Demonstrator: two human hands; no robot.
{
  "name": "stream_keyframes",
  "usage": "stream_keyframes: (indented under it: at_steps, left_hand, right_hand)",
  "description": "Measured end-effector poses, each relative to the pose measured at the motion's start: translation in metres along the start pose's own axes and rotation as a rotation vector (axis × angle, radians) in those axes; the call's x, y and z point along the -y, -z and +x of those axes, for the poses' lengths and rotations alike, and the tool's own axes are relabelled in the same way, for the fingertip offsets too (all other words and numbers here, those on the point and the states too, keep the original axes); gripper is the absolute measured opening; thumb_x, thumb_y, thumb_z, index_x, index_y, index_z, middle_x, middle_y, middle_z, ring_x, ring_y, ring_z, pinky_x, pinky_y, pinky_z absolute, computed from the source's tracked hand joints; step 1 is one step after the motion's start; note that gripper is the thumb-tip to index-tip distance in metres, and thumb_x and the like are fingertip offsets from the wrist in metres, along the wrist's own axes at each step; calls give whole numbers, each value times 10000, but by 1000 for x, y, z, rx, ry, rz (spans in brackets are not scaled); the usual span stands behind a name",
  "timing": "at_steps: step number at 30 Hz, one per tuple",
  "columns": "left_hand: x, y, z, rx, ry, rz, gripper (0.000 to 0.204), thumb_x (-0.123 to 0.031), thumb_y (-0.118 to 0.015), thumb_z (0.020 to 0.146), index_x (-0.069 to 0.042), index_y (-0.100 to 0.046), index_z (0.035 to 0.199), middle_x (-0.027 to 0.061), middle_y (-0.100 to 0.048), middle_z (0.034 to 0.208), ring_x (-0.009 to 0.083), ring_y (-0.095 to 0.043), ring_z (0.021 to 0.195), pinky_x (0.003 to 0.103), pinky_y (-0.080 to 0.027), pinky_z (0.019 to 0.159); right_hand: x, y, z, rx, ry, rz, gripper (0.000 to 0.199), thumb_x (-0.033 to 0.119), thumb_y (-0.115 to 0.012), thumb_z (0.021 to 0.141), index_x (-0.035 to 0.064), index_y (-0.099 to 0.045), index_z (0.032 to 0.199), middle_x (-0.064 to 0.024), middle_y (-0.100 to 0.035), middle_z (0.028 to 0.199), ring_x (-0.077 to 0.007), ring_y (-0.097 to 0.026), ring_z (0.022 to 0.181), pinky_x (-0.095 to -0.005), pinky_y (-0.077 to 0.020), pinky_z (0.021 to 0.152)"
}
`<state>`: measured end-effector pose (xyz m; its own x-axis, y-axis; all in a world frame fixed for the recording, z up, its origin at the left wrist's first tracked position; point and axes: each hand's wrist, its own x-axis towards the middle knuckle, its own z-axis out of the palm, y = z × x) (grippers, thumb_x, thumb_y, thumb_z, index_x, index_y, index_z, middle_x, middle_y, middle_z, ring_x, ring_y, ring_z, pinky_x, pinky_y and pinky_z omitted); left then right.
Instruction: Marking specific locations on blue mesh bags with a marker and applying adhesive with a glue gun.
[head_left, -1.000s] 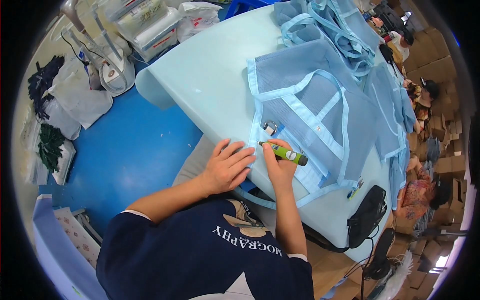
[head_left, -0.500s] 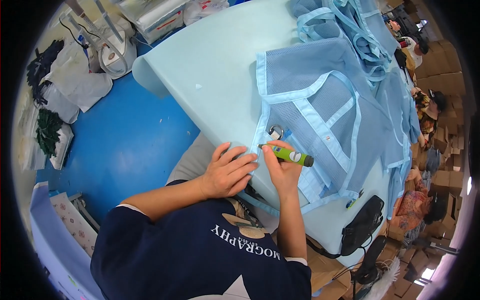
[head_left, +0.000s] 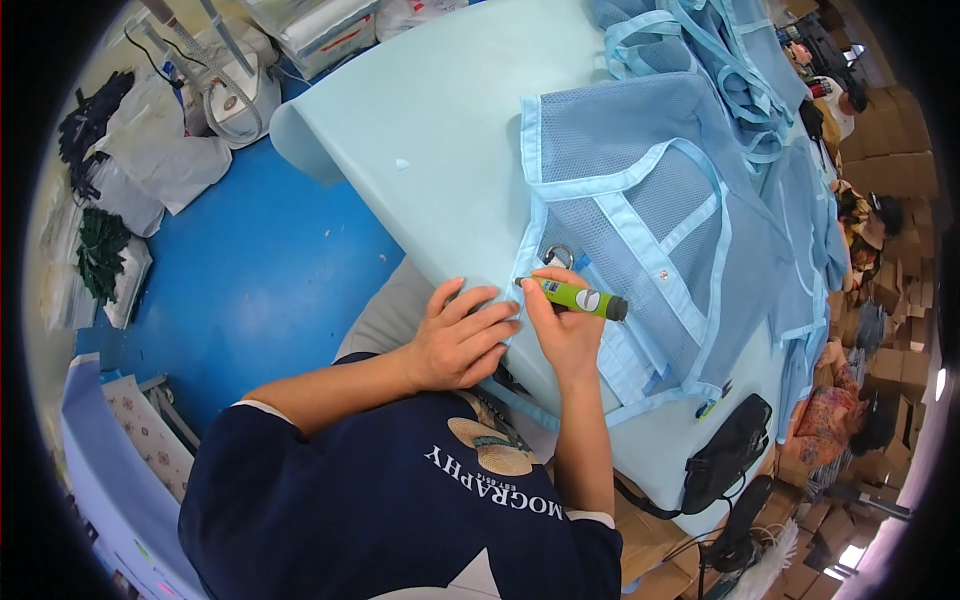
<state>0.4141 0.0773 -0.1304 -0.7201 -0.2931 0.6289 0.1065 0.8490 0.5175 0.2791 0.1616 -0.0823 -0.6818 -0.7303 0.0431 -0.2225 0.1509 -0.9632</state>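
My right hand (head_left: 566, 335) grips a green marker pen (head_left: 577, 296) with a dark end, its tip touching the light-blue edging of a blue mesh bag (head_left: 650, 215). Flat on that edging and the table beside it lies my left hand (head_left: 462, 336), fingers spread, just left of the pen tip. The mesh piece has light-blue straps and a small metal snap. Close behind my right hand, a metal ring (head_left: 558, 256) rests on the mesh; what it belongs to is partly hidden.
More blue mesh pieces (head_left: 690, 60) are heaped at the table's far right. A black pouch (head_left: 728, 455) lies at the near right. The pale table cover (head_left: 430, 120) hangs over its left edge. A white machine with a hose (head_left: 240, 100) and plastic bags stand at the far left; people sit at the right.
The pen tip has shifted very slightly up along the edging. My left hand stays pressed down in the same place; the whole view has moved a little.
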Motion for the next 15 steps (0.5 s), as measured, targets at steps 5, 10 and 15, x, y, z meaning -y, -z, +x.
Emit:
stream_keyframes:
  at_steps: [5,10,15]
  left_hand:
    - [0,0,-1,-3,-2,-8,283,-140,-618,706,-92,-633,984,32,-593,1095,238,-520,1062,436,-217,1039]
    - [-2,0,0,-12,5,-16,280,-133,-614,702,-90,-627,979,36,-591,1090,240,-522,1054,435,-219,1034]
    - [-1,-1,1,-12,6,-8,278,-126,-614,697,-93,-624,973,35,-590,1090,236,-519,1057,428,-217,1034]
  right_hand:
    - [-2,7,0,61,-7,-23,123,10,-673,791,-12,-610,895,-24,-612,752,-51,-529,653,-187,-421,560]
    - [-3,4,-1,21,8,21,123,7,-671,790,-13,-613,897,-28,-615,757,-52,-531,657,-189,-424,568]
    - [-2,4,3,63,38,47,131,8,-673,791,-15,-612,906,-27,-614,757,-49,-531,661,-188,-424,573]
